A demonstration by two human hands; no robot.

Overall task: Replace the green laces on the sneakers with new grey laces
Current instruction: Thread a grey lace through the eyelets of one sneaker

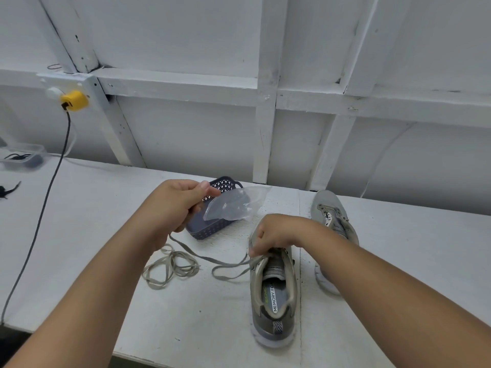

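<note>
The right hand (268, 235) pinches the top of the near sneaker (273, 296), and the left hand (175, 205) pinches a grey lace (202, 258) and a clear plastic bag (233, 205) just above the little blue basket (210, 229). The other sneaker (332, 216) lies just beside the right arm on the white counter (93, 248), by a white wall (202, 128). A loose lace (170, 269) lies curled under the left arm, and I cannot tell what is in the basket.

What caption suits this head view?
Left hand lifts a clear plastic bag while right hand holds the near sneaker.
</note>
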